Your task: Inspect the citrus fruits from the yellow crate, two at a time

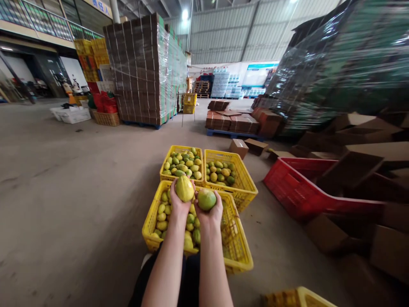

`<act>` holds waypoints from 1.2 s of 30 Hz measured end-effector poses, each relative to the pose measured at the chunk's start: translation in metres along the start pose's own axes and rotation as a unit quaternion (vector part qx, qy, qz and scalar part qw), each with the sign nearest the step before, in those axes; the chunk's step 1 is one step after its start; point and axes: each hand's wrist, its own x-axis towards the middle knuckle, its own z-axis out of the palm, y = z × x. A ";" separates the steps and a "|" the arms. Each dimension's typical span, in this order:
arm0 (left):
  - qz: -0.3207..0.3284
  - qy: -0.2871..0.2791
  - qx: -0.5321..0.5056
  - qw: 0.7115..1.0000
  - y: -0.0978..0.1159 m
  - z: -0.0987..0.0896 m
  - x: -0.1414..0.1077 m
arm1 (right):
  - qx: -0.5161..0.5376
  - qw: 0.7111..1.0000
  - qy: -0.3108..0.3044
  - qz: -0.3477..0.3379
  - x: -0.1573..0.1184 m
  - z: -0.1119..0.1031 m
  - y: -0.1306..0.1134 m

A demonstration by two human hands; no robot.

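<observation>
My left hand (179, 207) is wrapped round a yellow papaya (184, 189), held up over the crates. Close beside it, my right hand (210, 216) cups a greener papaya (207, 199) from below. Beneath both forearms is a near yellow crate (149, 215) with many yellow and green papayas (162, 216) on its left side. Mesh wall shows at the right part of the near crates (239, 238), partly hidden by my arm. Just beyond my hands stand a far left crate (161, 168) heaped with papayas and a far right crate (244, 175) partly filled with them.
To the right, a red crate (287, 183) holds cardboard, with loose boxes (326, 232) around it. Flattened cartons lie on a blue pallet (217, 133) ahead. Wrapped carton stacks (134, 72) rise behind. Another yellow crate (300, 297) shows at the bottom edge.
</observation>
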 end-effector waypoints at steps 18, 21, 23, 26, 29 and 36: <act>0.116 -0.159 0.070 0.978 0.016 0.002 -0.012 | -0.097 0.983 -0.102 -0.119 0.006 0.010 -0.005; 0.122 -0.189 0.076 0.971 0.018 0.005 -0.021 | -0.081 0.982 -0.112 -0.130 0.000 0.011 -0.005; 0.119 -0.198 0.069 0.970 0.019 0.007 -0.025 | -0.073 0.983 -0.119 -0.120 -0.004 0.011 -0.006; 0.101 -0.193 0.053 0.975 0.017 0.010 -0.028 | -0.061 0.986 -0.121 -0.097 -0.009 0.012 -0.009; 0.061 -0.145 0.020 0.987 0.015 0.016 -0.028 | -0.036 0.991 -0.095 -0.086 -0.008 0.013 -0.009; -0.033 0.050 -0.125 0.990 0.007 0.025 -0.017 | 0.013 0.995 -0.079 -0.054 0.002 0.005 -0.010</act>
